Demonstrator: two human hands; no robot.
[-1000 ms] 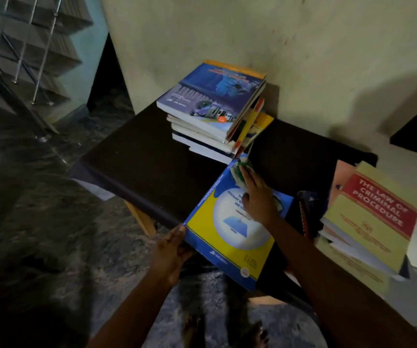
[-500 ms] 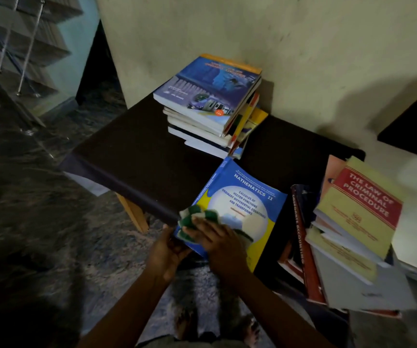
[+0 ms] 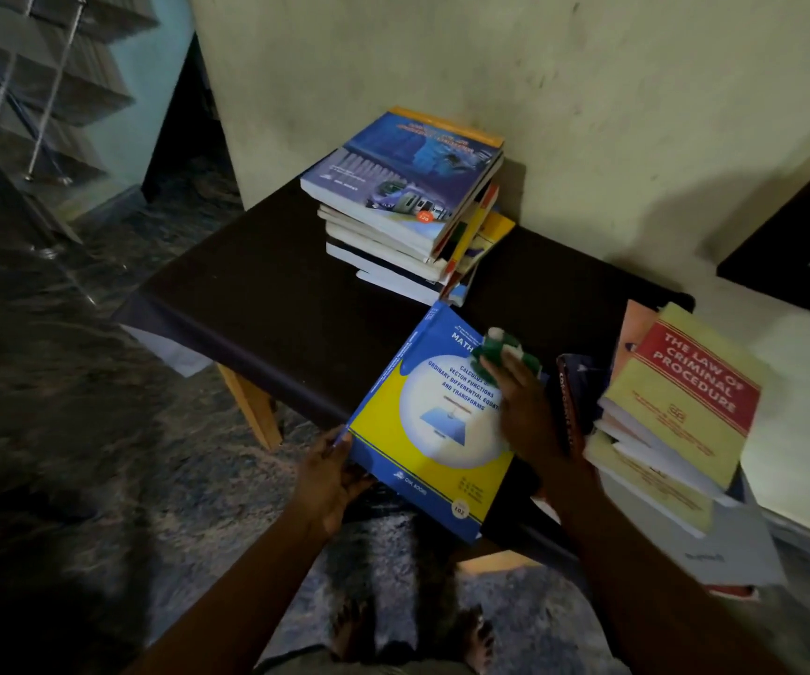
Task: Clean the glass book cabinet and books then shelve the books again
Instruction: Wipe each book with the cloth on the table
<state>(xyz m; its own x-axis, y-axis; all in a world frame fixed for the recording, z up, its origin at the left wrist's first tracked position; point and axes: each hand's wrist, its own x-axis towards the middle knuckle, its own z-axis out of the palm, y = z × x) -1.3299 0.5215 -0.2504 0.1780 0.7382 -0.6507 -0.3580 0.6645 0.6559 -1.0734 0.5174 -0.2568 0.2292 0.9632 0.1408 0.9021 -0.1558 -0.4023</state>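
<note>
A blue and yellow mathematics book [image 3: 417, 431] lies on the near edge of a dark table [image 3: 271, 304], overhanging it. My left hand [image 3: 327, 479] grips the book's near left corner. My right hand [image 3: 524, 406] presses a green and white cloth [image 3: 502, 348] flat on the cover near its upper right. A stack of books [image 3: 407, 207] with a blue cover on top sits at the back of the table by the wall. A second, leaning pile topped by a yellow and red law book [image 3: 685, 397] lies at the right.
The table has wooden legs [image 3: 251, 411] and stands against a cream wall [image 3: 588, 114]. A dark frame [image 3: 783, 255] shows at the right edge. Stairs with a metal railing [image 3: 47, 90] rise at the upper left. My bare feet [image 3: 412, 630] stand on the patterned floor.
My right hand has swept the cloth from the book's near left corner up to its far right part. The left hand has kept hold of the corner.
</note>
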